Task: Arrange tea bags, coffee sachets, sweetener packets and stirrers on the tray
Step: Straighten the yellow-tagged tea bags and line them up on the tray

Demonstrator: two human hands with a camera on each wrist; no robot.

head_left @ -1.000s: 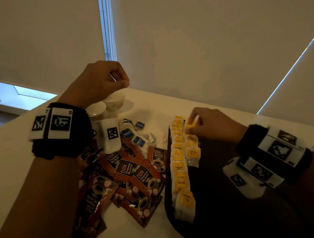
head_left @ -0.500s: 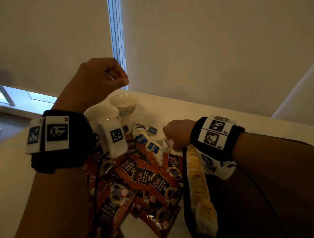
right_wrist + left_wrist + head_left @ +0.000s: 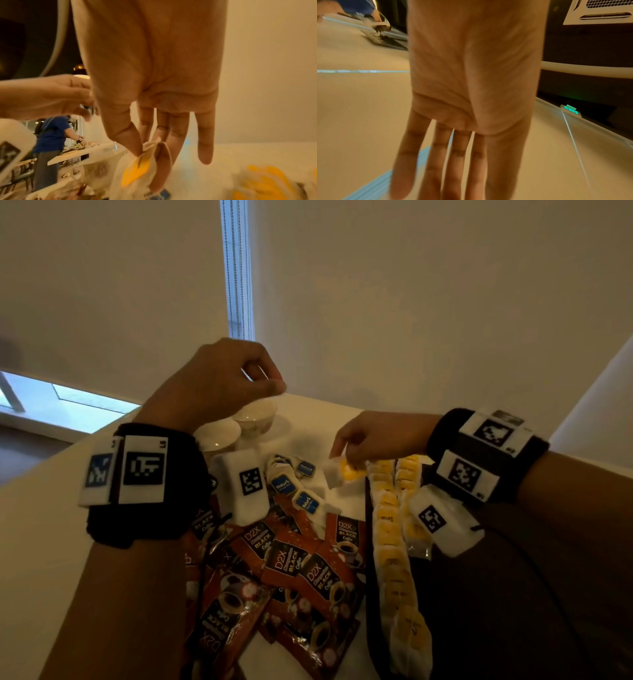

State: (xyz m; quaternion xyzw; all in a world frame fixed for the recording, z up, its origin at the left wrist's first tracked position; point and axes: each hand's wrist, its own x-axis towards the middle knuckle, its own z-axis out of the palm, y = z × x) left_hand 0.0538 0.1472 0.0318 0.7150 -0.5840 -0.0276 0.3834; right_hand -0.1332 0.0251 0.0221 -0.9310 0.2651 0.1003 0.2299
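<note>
Since half a second ago, the right hand has come up off the pile with a yellow-tagged tea bag, which its thumb and forefinger now pinch by the top edge; the right wrist view shows that pinch on the crinkled clear wrapper, the other fingers hanging straight. That tea bag dangles just beyond the far-left corner of the dark tray, at about 12 o'clock from the coffee heap, its long axis tilted toward 8 o'clock. On the tray, two rows of yellow tea bags hug the left rim, running from 12 to 6 o'clock; the dark surface right of them lies open. Glossy red-brown coffee sachets overlap in a loose heap on the pale counter at 9 o'clock from the tray, with small blue-labelled packets beyond them and two round white cups farther back near the counter's far edge. High above the cups, the left hand hovers; the head view shows its fingers curled toward the thumb, while its own blurred wrist view shows them nearly straight, so whether it holds anything I cannot tell.
</note>
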